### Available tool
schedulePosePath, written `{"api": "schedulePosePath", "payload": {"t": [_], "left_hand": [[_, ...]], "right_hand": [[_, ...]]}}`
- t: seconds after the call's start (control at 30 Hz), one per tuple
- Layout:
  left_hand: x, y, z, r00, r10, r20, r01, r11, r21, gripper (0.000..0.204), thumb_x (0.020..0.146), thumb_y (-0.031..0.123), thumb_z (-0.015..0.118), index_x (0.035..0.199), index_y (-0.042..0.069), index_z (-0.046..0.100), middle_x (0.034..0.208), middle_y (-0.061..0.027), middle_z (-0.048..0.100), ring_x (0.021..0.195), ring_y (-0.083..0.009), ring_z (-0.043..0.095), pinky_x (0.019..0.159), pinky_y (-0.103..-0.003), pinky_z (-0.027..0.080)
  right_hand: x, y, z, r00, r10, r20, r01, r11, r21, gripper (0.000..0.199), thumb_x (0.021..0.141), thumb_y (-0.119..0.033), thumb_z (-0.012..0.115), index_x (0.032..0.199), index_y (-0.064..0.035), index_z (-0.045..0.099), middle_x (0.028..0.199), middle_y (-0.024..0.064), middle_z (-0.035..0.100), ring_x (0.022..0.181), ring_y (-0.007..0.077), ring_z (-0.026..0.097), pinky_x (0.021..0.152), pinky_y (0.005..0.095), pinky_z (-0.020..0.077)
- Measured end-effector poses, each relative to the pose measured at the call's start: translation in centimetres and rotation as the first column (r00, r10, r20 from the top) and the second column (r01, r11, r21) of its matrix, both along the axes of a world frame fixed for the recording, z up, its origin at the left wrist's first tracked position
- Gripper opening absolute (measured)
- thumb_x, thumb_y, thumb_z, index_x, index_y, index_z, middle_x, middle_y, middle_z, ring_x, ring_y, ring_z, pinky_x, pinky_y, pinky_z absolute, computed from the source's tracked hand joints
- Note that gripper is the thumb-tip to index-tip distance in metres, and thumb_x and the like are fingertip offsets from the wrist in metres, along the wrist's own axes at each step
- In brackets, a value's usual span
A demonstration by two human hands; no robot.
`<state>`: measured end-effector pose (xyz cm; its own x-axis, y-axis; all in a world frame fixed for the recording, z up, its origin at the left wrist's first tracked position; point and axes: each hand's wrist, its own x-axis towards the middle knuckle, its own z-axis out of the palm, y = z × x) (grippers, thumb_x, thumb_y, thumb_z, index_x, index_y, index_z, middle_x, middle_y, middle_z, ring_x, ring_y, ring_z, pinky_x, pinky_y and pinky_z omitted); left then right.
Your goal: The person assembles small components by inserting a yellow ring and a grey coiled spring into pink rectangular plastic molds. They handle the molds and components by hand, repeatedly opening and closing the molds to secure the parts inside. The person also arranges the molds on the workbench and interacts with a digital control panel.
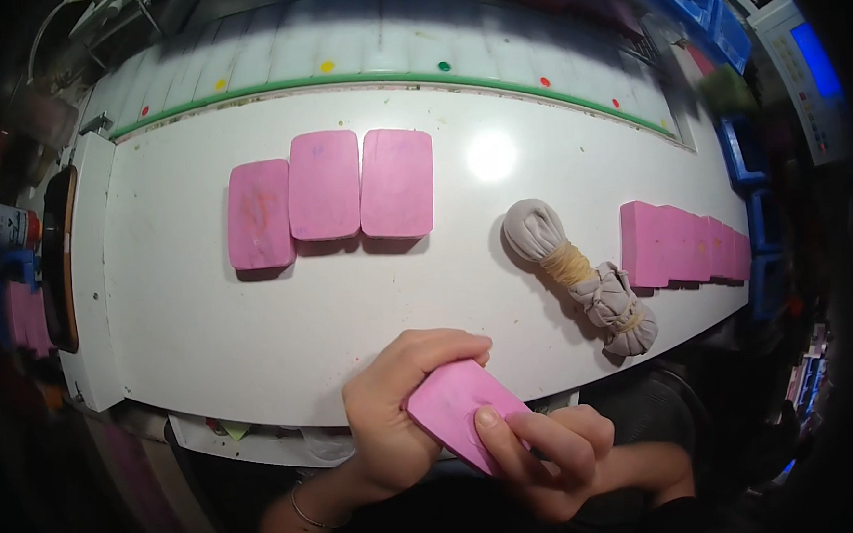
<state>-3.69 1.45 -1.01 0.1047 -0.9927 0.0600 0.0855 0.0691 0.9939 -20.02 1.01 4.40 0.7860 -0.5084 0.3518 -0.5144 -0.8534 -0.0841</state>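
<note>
I hold a pink block [463,409] at the near edge of the white table [208,336], my left hand [395,403] wrapped around its far end and my right hand [542,449] pinching its near corner, thumb on top. To handle it well, I judge I should keep the grip firm but gentle so the edges don't dent. Beyond the block to the right lies a tied grey cloth bundle [581,273], with a row of pink blocks [686,245] past it. Farther left, three pink slabs [331,194] lie side by side.
</note>
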Motion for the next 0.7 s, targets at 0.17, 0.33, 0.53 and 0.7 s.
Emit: {"api": "schedulePosePath", "payload": {"t": [0.17,0.33,0.53,0.7], "left_hand": [[-0.3,-0.2,-0.2,0.993,-0.001,0.116,0.016,0.991,-0.13,0.026,0.067,-0.004,0.066,0.093,-0.001,0.064,0.087,-0.013,0.062,0.077,-0.0212,0.062,0.067,-0.028,0.05],[-0.5,-0.1,0.2,0.987,0.023,0.158,0.0,0.989,-0.145,0.023,0.066,-0.004,0.067,0.088,0.001,0.065,0.086,-0.0107,0.061,0.076,-0.0194,0.06,0.066,-0.027,0.049],[-0.5,0.2,0.8,0.996,0.051,0.07,-0.046,0.997,-0.064,0.02,0.065,-0.004,0.068,0.083,0.003,0.066,0.091,-0.0093,0.058,0.078,-0.0172,0.058,0.067,-0.025,0.047],[-0.5,0.2,0.8,0.996,-0.022,0.092,0.034,0.991,-0.128,0.006,0.076,-0.004,0.064,0.079,0.0,0.06,0.094,-0.0114,0.05,0.075,-0.0181,0.061,0.067,-0.029,0.053]], "right_hand": [[0.1,-0.5,0.2,1.0,0.005,-0.005,-0.005,1.0,0.016,0.034,0.067,-0.003,0.065,0.101,-0.0018,0.066,0.098,0.0042,0.052,0.071,0.0108,0.046,0.057,0.0192,0.035],[-0.6,-0.5,0.9,0.995,0.066,-0.074,-0.068,0.997,-0.034,0.037,0.067,-0.006,0.065,0.104,-0.0036,0.065,0.098,0.0045,0.057,0.072,0.0123,0.047,0.058,0.0199,0.036],[0.6,0.5,-1.2,0.934,-0.119,0.336,0.119,0.993,0.02,0.034,0.067,-0.01,0.067,0.099,-0.0039,0.061,0.096,0.0098,0.059,0.074,0.0173,0.051,0.061,0.0245,0.0405],[0.6,-0.8,-1.3,0.926,-0.059,0.372,0.051,0.998,0.032,0.029,0.067,-0.01,0.066,0.094,-0.0014,0.062,0.095,0.0127,0.059,0.072,0.0191,0.053,0.062,0.0268,0.0423]]}}
